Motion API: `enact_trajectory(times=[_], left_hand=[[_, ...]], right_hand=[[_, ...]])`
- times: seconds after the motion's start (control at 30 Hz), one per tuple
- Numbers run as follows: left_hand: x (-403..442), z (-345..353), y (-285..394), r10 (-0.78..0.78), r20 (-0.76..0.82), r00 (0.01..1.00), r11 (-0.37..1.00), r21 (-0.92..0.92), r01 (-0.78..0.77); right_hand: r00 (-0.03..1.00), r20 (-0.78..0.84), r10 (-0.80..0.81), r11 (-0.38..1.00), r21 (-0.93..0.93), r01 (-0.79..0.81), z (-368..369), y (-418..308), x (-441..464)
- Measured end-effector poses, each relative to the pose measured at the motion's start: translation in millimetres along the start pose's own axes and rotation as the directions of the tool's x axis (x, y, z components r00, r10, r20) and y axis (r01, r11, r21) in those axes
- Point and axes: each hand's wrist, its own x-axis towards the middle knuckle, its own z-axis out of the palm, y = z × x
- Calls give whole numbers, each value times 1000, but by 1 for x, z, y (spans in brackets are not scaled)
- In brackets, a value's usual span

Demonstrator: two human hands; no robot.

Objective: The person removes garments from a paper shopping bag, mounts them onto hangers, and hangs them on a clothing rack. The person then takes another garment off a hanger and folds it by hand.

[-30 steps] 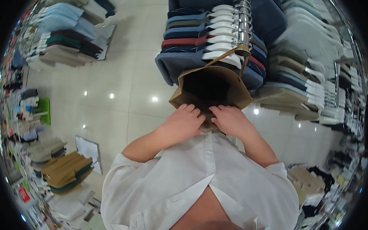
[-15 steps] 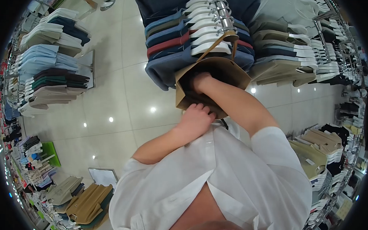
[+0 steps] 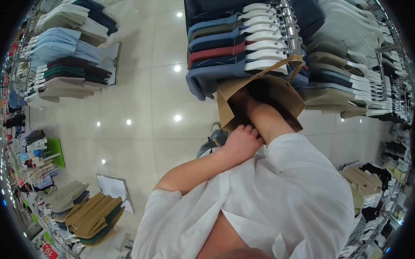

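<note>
A brown paper bag (image 3: 282,93) hangs by its handles from the end of a metal rail, its mouth open towards me. My left hand (image 3: 242,142) grips the near rim of the bag, fingers curled over the edge. Deep inside the bag is my right hand (image 3: 248,101); the forearm shows, but the fingers are lost in the dark interior. What lies in the bag cannot be made out. Behind the bag, blue, red and dark garments (image 3: 217,56) hang on white hangers (image 3: 265,47).
More clothes racks stand at the right (image 3: 337,84) and left (image 3: 63,74). Brown garments (image 3: 92,217) hang at the lower left, near a white panel (image 3: 115,190). Tiled floor (image 3: 130,104) lies between the racks.
My right hand has left the bag's rim and reached down inside, deeper than half a second ago. My left hand stays at the rim. The view has shifted.
</note>
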Motion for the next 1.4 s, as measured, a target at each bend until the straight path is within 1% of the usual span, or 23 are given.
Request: enact_trajectory(times=[0.13,0.23,0.33,0.37,0.43,0.47,0.5,0.53,0.57,0.6,0.67,0.77,0.87,0.9,0.97,1.07,1.1,1.17,1.23,1.27,1.33,1.37,1.4], left_hand=[[4,-4,5,10,-17,1000,1000,-7,-10],[4,-4,3,12,-93,996,1000,-27,-15],[4,-9,3,33,-10,999,999,19,-32],[3,-8,4,31,-11,999,999,17,-31],[-1,-4,4,30,-33,999,999,16,-30],[-2,-3,4,27,-45,999,1000,11,-27],[-2,-3,4,22,-62,998,1000,15,-21],[-2,-6,5,15,-78,997,1000,17,-14],[-3,-8,5,7,-92,996,1000,21,-5],[-3,-10,5,5,-94,996,1000,20,-3],[-4,-12,3,1,-89,996,1000,21,1],[-7,-17,3,21,-68,997,998,60,-17],[-10,-22,4,45,-115,992,997,68,-37],[-12,-22,5,46,-119,992,997,67,-38],[-15,-22,5,48,-130,990,997,65,-40],[-22,-39,10,18,-267,963,994,-95,-45],[-23,-46,10,-41,-373,927,986,-167,-24],[-18,-60,9,-176,-549,817,949,-315,-6],[-2,-80,10,-210,-588,781,942,-335,2],[7,-87,8,-226,-611,759,940,-340,7],[21,-91,3,-299,-449,842,913,-391,115],[28,-93,1,-332,-366,869,897,-407,172],[32,-93,-4,-322,-335,886,902,-392,180]], right_hand=[[999,39,3,1000,30,-4,-11,5,7],[987,159,21,998,58,-31,-32,7,11],[893,440,98,979,117,-165,-77,17,-2],[884,427,189,951,146,-274,-107,18,-16],[780,536,322,885,124,-450,-171,23,-36],[847,395,356,862,210,-461,-197,25,-59],[887,245,392,841,296,-453,-215,28,-87],[901,122,416,797,428,-426,-220,34,-110],[873,85,479,723,526,-448,-232,35,-130],[843,37,537,630,647,-430,-234,34,-147],[752,-26,659,411,849,-331,-236,30,-172],[677,-76,732,186,978,-92,-242,22,-189],[659,-127,742,162,987,8,-248,24,-192],[664,-51,746,88,996,-23,-252,24,-193],[666,-86,741,145,989,-33,-248,25,-190],[675,-117,728,196,980,-41,-248,21,-184],[678,-124,724,207,977,-43,-250,19,-181],[702,-147,697,306,946,-105,-258,18,-177],[726,-157,670,373,916,-146,-262,16,-172],[729,-110,675,335,927,-170,-263,14,-170],[738,-20,675,260,942,-212,-266,9,-164],[741,-24,671,255,946,-201,-261,8,-162],[727,-72,683,283,944,-172,-258,10,-160]])
